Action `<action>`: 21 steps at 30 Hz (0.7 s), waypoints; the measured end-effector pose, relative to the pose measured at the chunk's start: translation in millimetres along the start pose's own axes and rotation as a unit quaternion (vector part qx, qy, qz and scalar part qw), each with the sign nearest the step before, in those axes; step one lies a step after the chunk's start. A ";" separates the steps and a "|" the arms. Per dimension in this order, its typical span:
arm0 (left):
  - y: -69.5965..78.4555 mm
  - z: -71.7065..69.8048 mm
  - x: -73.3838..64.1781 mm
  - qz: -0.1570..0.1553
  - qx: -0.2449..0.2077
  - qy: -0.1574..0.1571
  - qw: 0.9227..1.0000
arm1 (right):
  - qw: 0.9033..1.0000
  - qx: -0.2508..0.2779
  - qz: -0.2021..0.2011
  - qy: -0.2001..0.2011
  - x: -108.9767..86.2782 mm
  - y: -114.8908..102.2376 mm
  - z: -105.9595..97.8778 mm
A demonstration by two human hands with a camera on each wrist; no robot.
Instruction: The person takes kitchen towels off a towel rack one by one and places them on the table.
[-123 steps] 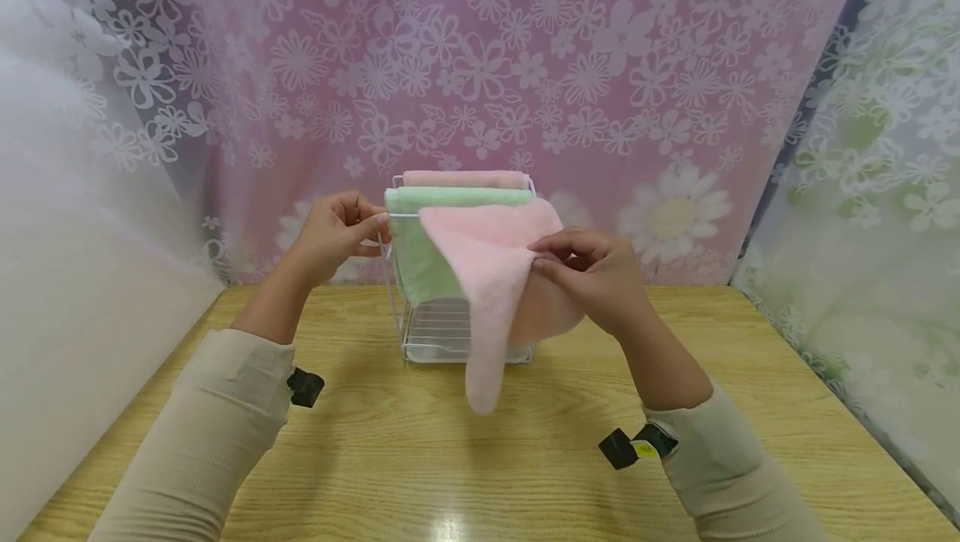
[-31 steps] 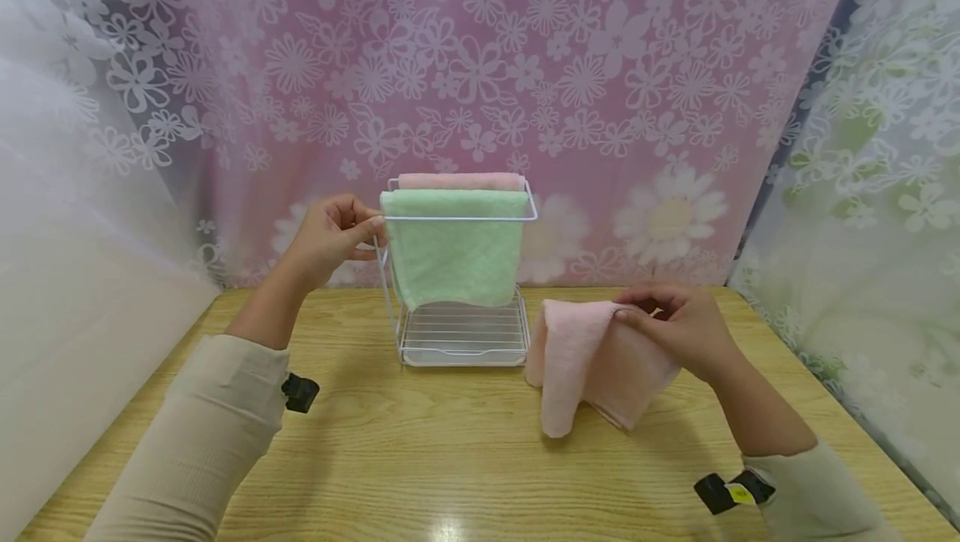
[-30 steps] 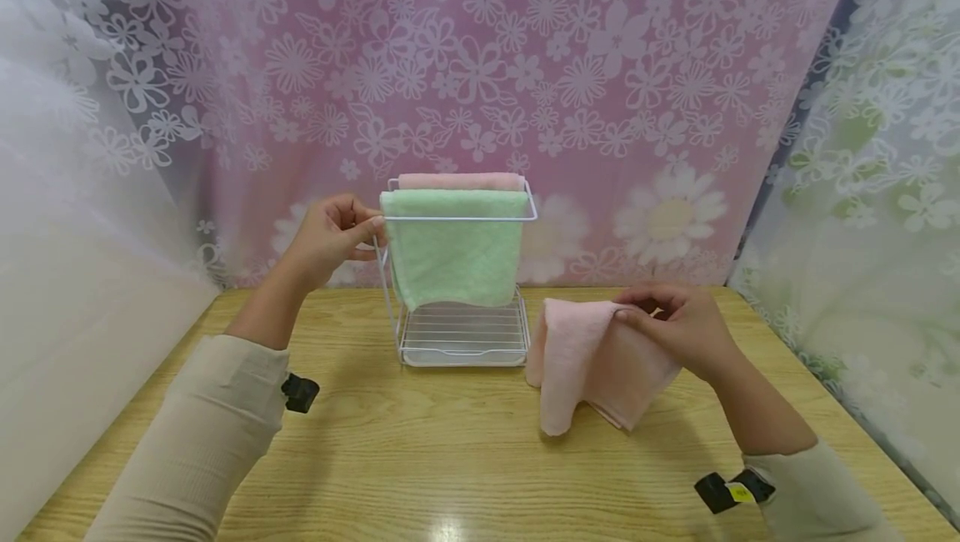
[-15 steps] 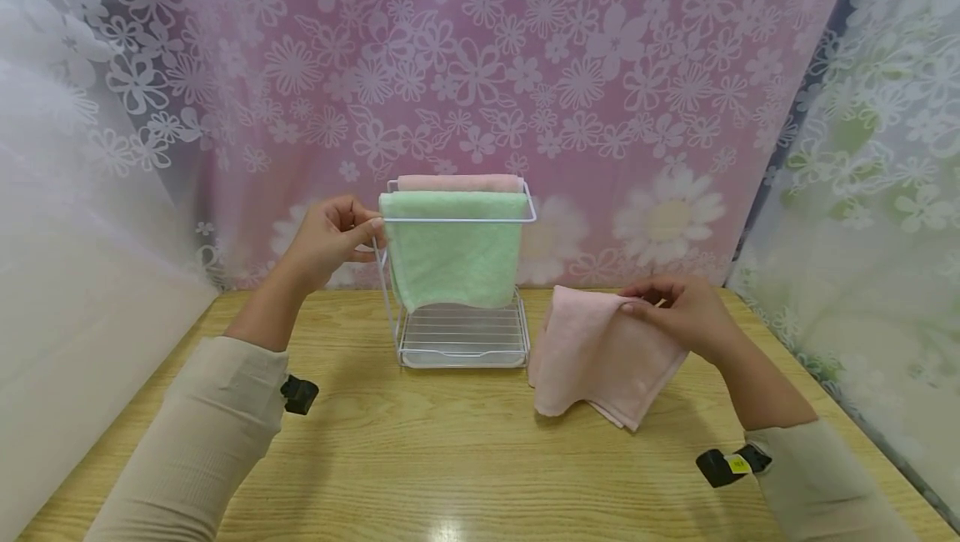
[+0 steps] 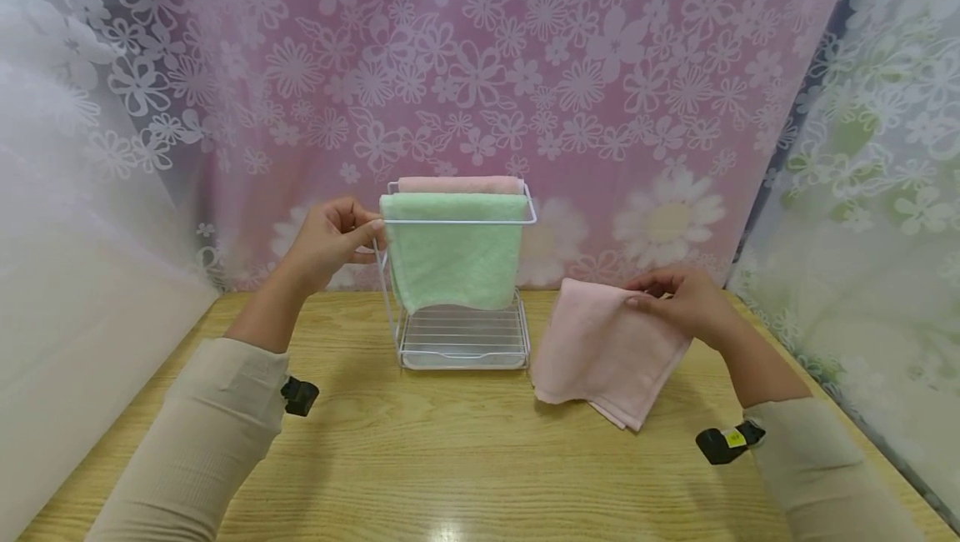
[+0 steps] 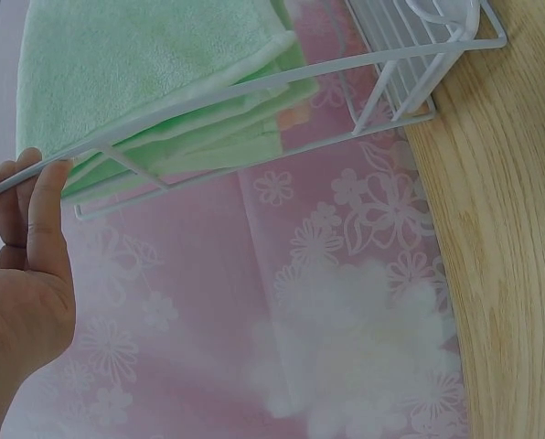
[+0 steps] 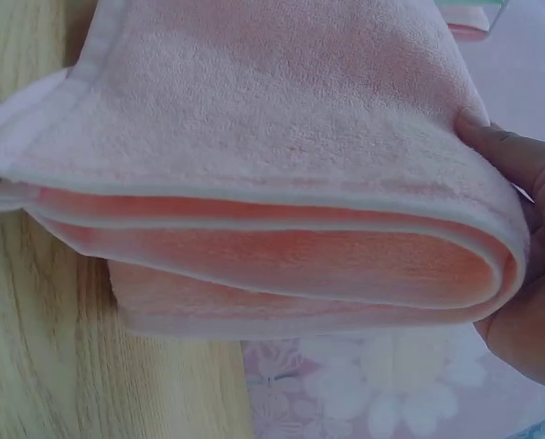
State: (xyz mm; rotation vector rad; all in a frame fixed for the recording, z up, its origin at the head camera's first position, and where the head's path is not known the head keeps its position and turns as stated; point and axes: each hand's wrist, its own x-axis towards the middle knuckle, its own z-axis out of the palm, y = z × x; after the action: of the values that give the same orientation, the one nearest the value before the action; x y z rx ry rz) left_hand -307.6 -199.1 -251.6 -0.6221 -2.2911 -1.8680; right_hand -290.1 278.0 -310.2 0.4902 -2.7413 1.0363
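Note:
A white wire towel rack (image 5: 465,354) stands on the table, with a green towel (image 5: 457,258) draped over a middle bar and a pink towel (image 5: 459,184) behind it. The rack's front bar carries nothing. My left hand (image 5: 330,242) pinches the rack's frame at its upper left corner; the left wrist view shows the fingertips (image 6: 48,197) on the white wire. Off to the right of the rack, my right hand (image 5: 686,304) pinches the top of another pink towel (image 5: 600,346). Folded in layers, that towel hangs down with its lower edges at the tabletop.
The wooden table (image 5: 420,459) runs under everything. A pink flowered curtain (image 5: 480,67) hangs behind the rack, and pale sheets close off both sides. Black wrist cameras (image 5: 300,396) are strapped at both sleeves.
My right hand has drawn the pink towel off the rack's front bar, down to the right. In the last second the towel has spread flatter as that hand rose slightly. The left hand stays put.

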 end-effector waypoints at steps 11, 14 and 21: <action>0.8 -0.8 -2.4 0.006 -0.002 -0.001 1.000 | 0.998 0.006 0.045 -0.033 15.8 7.3 -4.2; 1.4 0.2 -2.6 0.006 0.002 -0.002 1.000 | 0.998 -0.004 0.045 -0.042 20.5 8.5 -3.8; 2.0 1.0 -1.2 0.000 0.009 0.000 1.000 | 0.998 -0.006 0.041 -0.046 32.8 10.4 0.0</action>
State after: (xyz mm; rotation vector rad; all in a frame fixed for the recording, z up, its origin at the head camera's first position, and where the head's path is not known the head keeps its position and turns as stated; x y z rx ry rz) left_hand -305.6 -198.1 -250.4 -0.6189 -2.3060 -1.8442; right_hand -324.5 277.3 -307.6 0.4394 -2.8697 1.0390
